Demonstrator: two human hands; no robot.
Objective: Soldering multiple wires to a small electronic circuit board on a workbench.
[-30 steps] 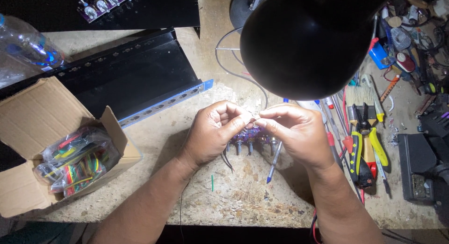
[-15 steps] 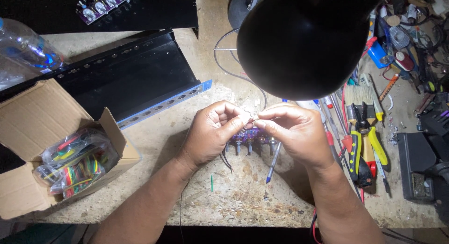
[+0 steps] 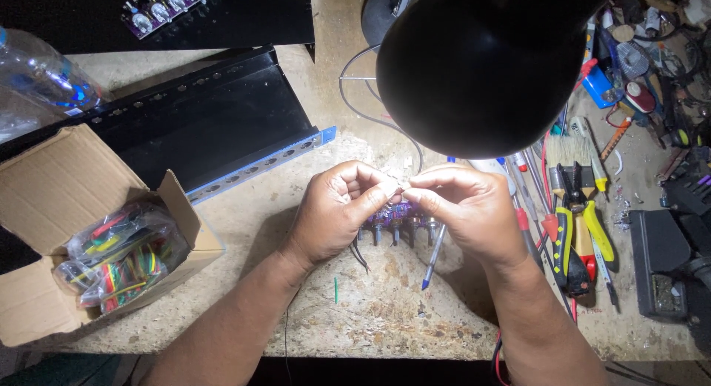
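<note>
Seen from the head camera, the left hand [image 3: 337,208] and right hand [image 3: 466,208] meet fingertip to fingertip, pinching a small pale piece [image 3: 392,185] just above the purple circuit board [image 3: 396,216], below the black lamp shade [image 3: 481,64], with bare worktop [image 3: 370,312] toward the near edge.

An open brown cardboard box [image 3: 55,208] sits at the left edge of the frame, flaps spread. Inside it, toward its right wall, lie clear plastic bags [image 3: 118,254] packed with red, yellow, green and black tubing. At upper left, a clear plastic bottle [image 3: 44,75] lies on its side, a blue label around its middle. No signs or screens show.
</note>
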